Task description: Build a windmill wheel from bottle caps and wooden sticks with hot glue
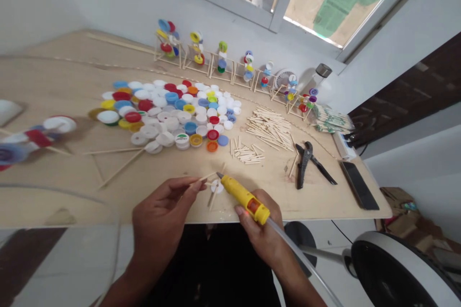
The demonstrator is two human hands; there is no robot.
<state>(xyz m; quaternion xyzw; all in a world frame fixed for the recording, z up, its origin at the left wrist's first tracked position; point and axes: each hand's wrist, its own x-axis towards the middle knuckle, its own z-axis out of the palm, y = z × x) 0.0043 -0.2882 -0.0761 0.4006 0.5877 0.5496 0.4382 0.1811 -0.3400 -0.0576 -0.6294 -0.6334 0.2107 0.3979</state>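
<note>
My right hand [261,225] grips a yellow glue gun [245,197], its tip pointing up-left at a small white bottle cap [217,186] with thin wooden sticks attached. My left hand [162,213] pinches one of those sticks [203,178] between thumb and fingers, just left of the glue gun's tip. Both hands work at the near edge of the wooden tabletop [65,81].
A heap of coloured bottle caps [169,112] lies mid-table, cut sticks [270,127] to its right, black pliers [304,163] and a phone [358,184] farther right. Finished cap-and-stick models [223,60] line the back. A blurred cap model [32,139] sits far left; a fan [399,268] stands low right.
</note>
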